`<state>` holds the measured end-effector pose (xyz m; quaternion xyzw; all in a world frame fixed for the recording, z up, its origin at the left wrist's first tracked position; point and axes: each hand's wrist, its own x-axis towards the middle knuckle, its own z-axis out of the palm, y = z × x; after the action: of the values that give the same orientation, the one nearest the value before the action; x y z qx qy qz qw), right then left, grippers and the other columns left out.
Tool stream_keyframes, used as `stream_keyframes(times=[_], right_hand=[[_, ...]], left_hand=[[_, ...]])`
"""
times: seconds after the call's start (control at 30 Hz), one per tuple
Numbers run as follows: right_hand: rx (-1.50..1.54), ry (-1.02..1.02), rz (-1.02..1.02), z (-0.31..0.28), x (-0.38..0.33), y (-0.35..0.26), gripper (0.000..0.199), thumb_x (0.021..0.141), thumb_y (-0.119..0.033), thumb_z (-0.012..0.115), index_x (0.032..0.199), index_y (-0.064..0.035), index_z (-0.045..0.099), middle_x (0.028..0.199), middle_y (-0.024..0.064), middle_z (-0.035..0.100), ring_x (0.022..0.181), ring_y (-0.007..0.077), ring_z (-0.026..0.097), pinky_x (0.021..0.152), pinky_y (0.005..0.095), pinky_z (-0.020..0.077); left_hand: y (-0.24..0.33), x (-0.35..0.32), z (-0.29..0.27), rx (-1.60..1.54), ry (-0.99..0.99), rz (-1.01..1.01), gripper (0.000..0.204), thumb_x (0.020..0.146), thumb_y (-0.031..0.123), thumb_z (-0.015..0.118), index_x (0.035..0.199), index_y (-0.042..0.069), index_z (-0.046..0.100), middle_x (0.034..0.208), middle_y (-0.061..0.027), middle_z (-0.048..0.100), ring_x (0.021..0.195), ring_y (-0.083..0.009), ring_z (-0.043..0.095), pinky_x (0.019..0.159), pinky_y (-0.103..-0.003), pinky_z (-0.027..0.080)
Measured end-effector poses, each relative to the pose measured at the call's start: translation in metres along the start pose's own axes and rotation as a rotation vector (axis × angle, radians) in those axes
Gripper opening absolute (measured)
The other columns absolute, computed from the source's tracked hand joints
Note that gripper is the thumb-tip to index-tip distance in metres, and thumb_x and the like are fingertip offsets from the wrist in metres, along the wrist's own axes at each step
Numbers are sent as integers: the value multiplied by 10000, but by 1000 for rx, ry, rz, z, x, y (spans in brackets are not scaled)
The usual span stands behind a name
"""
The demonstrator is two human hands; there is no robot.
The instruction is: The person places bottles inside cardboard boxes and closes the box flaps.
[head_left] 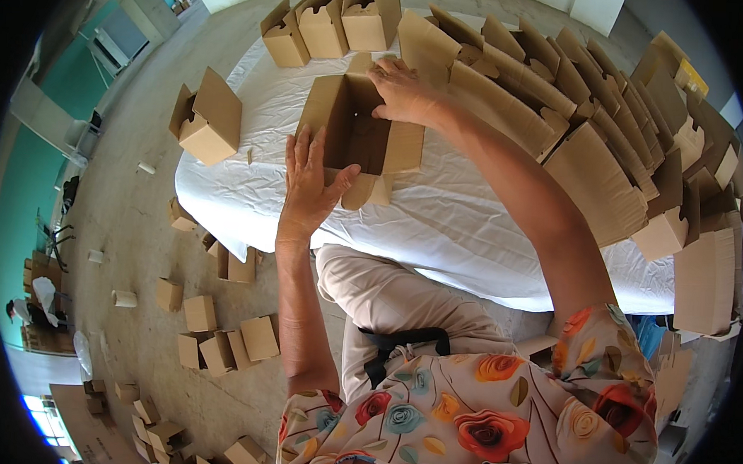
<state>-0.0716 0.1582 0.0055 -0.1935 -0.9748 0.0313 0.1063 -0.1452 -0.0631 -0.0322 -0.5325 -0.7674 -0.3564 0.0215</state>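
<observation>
Room: bare concrete floor (140, 222), a teal wall at the left, and a table under a white cloth (438, 218) in the middle.
Box in hand: an open brown cardboard box (355, 132) stands on the cloth, just in front of the person, its mouth facing up toward the camera and its flaps still standing out.
Left hand: the left hand (307, 188) lies flat against the near left side of the box; the fingers are straight and a little spread, the thumb pushes toward the lower flap. It grips nothing.
Right hand: the right hand (402, 92) rests on the far top edge of the box, fingers curled over the rim and pressed together, as if to hold the wall square.
Step, as I judge: the box is being shaped, sides pushed into a square; the flaps are not yet folded.
Next move calls for: I think the small flap at the near edge must go in first, with one hand steadying the box on the soft cloth.
Around: a row of flat folded cartons (575, 116) at the right, three finished boxes (331, 27) at the far edge, one more box (210, 121) at the left corner, and many small boxes on the floor (226, 342).
</observation>
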Motion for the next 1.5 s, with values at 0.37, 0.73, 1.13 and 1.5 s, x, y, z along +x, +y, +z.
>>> stream_keyframes(times=[0.37,0.73,1.13,1.5], right_hand=[[-56,-82,165,-1,26,30,255,767,-152,590,950,6,669,980,201,659,944,362,635,795,442,517],[66,-43,515,-56,-35,39,257,841,-159,493,878,36,656,906,222,658,889,306,659,742,412,522],[189,717,151,-68,-92,6,107,824,-184,636,834,-84,599,735,101,645,689,278,635,567,368,489],[485,720,-228,-66,-90,-33,25,829,-82,591,841,-67,574,783,64,602,702,248,599,591,346,479]], left_hand=[[-56,20,-40,-137,285,100,609,783,123,720,1311,23,434,1342,-196,438,1240,-346,420,1043,-399,339],[-180,80,-90,452,292,-381,747,759,225,705,1387,70,331,1302,-194,470,1176,-388,473,967,-442,405],[-238,118,-108,692,593,-231,682,687,256,741,1286,148,433,1089,-153,599,930,-385,583,812,-446,469],[-174,61,-87,265,581,98,194,843,197,565,850,15,498,799,-167,534,770,-371,491,680,-465,399]])
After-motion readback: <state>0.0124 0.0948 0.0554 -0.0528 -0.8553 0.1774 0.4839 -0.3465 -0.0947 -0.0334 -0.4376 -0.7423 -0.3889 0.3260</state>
